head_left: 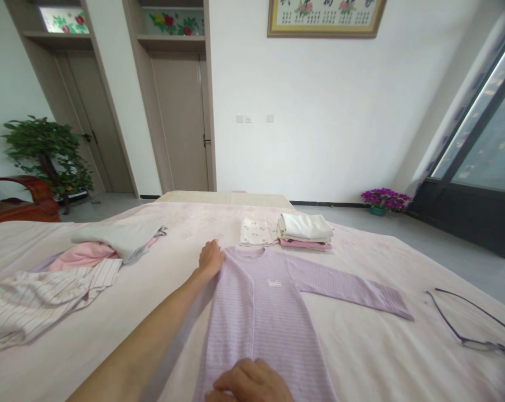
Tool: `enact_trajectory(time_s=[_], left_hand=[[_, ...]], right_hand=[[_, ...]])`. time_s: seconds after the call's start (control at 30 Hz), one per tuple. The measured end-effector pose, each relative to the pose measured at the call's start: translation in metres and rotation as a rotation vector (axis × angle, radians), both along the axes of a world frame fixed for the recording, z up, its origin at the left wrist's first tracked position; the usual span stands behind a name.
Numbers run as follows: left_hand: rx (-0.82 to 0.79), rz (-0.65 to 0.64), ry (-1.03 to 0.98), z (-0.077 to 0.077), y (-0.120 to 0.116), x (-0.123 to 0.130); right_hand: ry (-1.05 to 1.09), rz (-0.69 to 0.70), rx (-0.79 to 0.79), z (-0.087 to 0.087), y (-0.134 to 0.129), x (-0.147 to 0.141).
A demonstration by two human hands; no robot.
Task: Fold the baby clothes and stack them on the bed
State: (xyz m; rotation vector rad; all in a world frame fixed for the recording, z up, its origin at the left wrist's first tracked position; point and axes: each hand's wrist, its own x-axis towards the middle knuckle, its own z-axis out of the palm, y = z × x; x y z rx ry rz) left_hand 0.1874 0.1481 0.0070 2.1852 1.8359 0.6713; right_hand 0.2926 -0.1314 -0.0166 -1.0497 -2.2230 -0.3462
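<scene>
A lavender striped long-sleeved top (273, 312) lies spread on the bed, neckline facing away from me. A small white bow-shaped patch shows on its chest, and one sleeve stretches out to the right. The other sleeve is not visible. At the top's left shoulder, my left hand (211, 258) is closed on the edge of the fabric. My right hand (252, 382) is over the lower middle of the top, cut off by the bottom of the view. Its fingers are curled, with the tips hidden, so I cannot make out what they hold.
Beyond the top sit a folded patterned cloth (256, 231) and a stack of folded clothes (306, 228). Rumpled clothes (47, 296) lie to the left. Eyeglasses (465, 339) rest at the right on the pink bedspread (373, 257).
</scene>
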Motion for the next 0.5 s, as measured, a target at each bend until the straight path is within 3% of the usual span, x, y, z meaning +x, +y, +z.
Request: enact_trajectory(time_s=[0.1, 0.27, 0.4, 0.5], left_hand=[[0.104, -0.143, 0.037, -0.004, -0.036, 0.008], [0.114, -0.458, 0.19, -0.015, -0.085, 0.016], [0.055, -0.483, 0.289, -0.018, -0.092, 0.017], [0.067, -0.482, 0.309, -0.014, -0.091, 0.017]], right_hand=[[-0.076, -0.036, 0.172, -0.001, 0.006, 0.004], [-0.183, 0.012, 0.29, -0.03, 0.003, 0.007], [-0.196, 0.042, 0.258, -0.042, -0.003, 0.004], [-0.162, 0.138, 0.175, -0.047, -0.005, -0.004]])
